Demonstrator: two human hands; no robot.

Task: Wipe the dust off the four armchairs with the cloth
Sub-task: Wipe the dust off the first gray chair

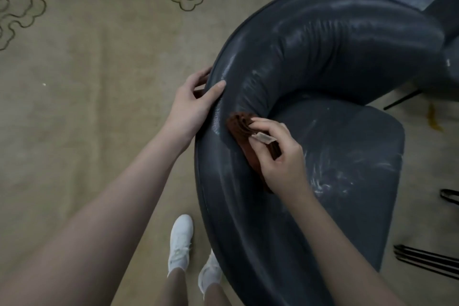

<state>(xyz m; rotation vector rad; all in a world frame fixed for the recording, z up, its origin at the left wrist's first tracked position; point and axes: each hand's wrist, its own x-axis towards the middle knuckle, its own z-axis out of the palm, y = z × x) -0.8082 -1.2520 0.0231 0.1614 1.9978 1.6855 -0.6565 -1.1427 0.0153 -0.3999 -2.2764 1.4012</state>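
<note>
Pinching bunched brown cloth [239, 126], right hand [282, 158] presses glossy (seemingly leather) armchair [323, 40]; left hand [192, 107] grips rim.

Dark grey leather-look armchair [323, 57], upright, with a fat curved backrest wrapping round a flat seat. I see pale dusty streaks on the seat and along the top of the backrest. Rust-brown cloth [239, 125] is bunched up and pressed on the inner left curve of the backrest, pinched in my right hand [280, 156]. A second armchair [444, 15], also dark, is cut off top right, just beside the first.
</note>
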